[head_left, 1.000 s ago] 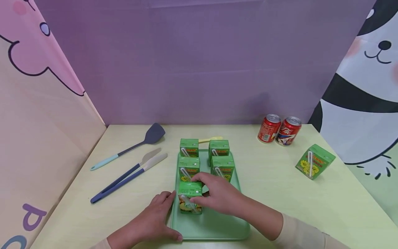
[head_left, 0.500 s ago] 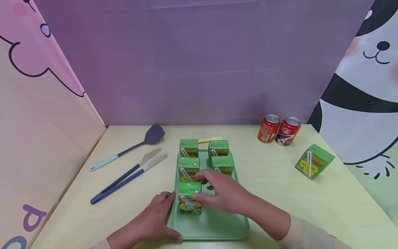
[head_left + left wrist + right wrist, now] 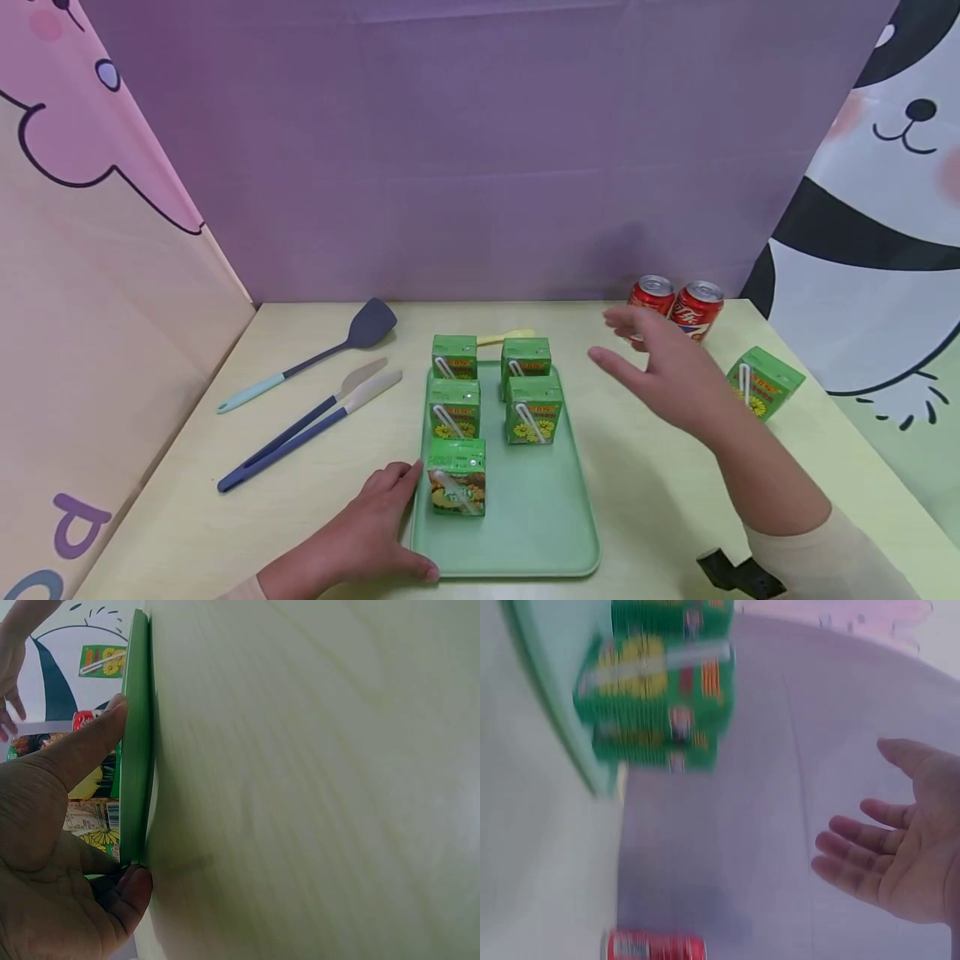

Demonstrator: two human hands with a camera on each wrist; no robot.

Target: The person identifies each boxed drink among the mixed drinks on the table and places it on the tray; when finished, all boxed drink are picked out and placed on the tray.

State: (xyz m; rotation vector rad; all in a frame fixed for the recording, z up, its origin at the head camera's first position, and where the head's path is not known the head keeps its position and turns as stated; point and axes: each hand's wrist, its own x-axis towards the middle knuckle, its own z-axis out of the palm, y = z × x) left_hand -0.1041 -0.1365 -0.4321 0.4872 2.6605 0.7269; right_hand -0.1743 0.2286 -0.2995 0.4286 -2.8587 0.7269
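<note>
My left hand (image 3: 378, 529) holds the near-left corner of the green tray (image 3: 540, 533), its thumb at the front edge and fingers along the left side. In the left wrist view, the thumb and a bent finger touch the tray's rim (image 3: 135, 772). Several green drink cartons with straws stand on the tray, including a front-left carton (image 3: 457, 479) and a right carton (image 3: 534, 408). My right hand (image 3: 667, 367) is in the air right of the tray, fingers spread apart and nothing held. It partly hides a red can (image 3: 651, 292) and a tilted carton (image 3: 768, 379).
Another red can (image 3: 697, 310) stands at the back right. A dark spatula (image 3: 371, 323) and blue-handled tongs (image 3: 315, 429) lie left of the tray. Behind the cartons lies a yellow utensil (image 3: 495, 337), partly hidden. A purple backdrop (image 3: 450, 167) rises behind the table.
My right hand has let go of the front-left carton and moved right and away, off the tray toward the cans and the separate carton. The left hand has stayed at the tray corner.
</note>
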